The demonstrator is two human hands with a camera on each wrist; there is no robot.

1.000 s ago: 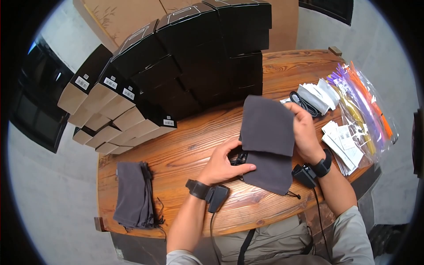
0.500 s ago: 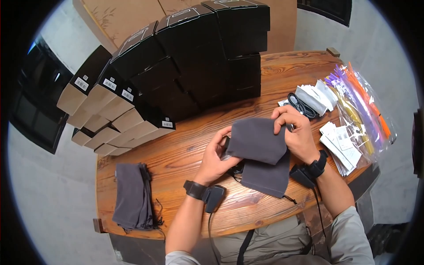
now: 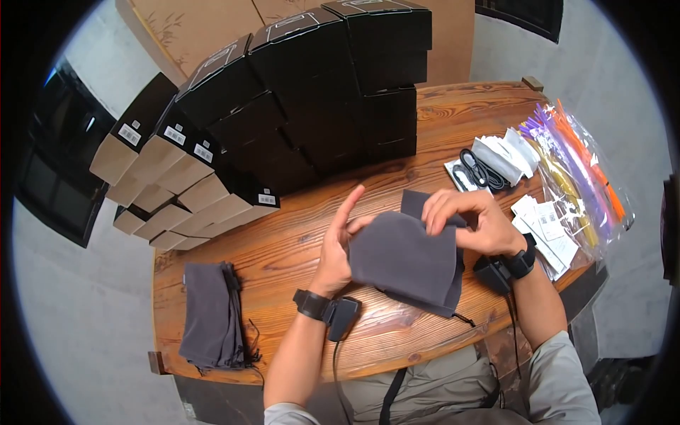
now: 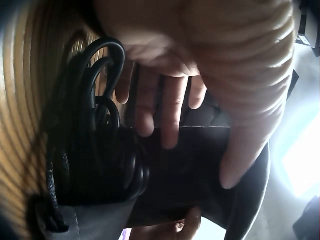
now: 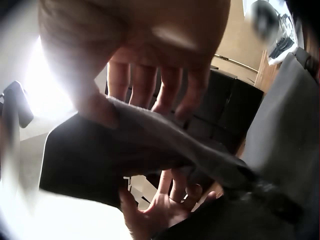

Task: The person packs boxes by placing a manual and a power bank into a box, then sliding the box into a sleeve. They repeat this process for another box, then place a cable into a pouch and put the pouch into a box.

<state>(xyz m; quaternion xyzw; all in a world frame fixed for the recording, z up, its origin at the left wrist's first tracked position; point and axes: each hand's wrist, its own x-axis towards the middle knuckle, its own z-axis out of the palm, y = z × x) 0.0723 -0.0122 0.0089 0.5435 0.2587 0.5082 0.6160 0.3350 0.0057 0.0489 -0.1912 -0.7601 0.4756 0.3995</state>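
A dark grey cloth pouch (image 3: 404, 251) hangs over the table's middle. My right hand (image 3: 482, 223) pinches its right edge between thumb and fingers. At the pouch's left side is my left hand (image 3: 334, 251), its fingers extended and close along the cloth. More grey cloth (image 3: 425, 304) lies underneath, with a black drawstring (image 3: 464, 320) at its lower corner. In the left wrist view, a looped black cable (image 4: 120, 55) shows beside that lower cloth. The right wrist view shows the held edge (image 5: 145, 117) running under my thumb.
Stacked black boxes (image 3: 312, 92) wall off the back left. Folded grey pouches (image 3: 210, 312) lie at the left front. At the right are a coiled cable (image 3: 482, 170), white packets (image 3: 510, 156), paper slips (image 3: 544, 230) and a clear bag of coloured strips (image 3: 577, 177).
The held pouch has swung down and to the left. My left hand has loosened, its fingers straightening upward beside the cloth, while the right hand has turned over the pouch's edge.
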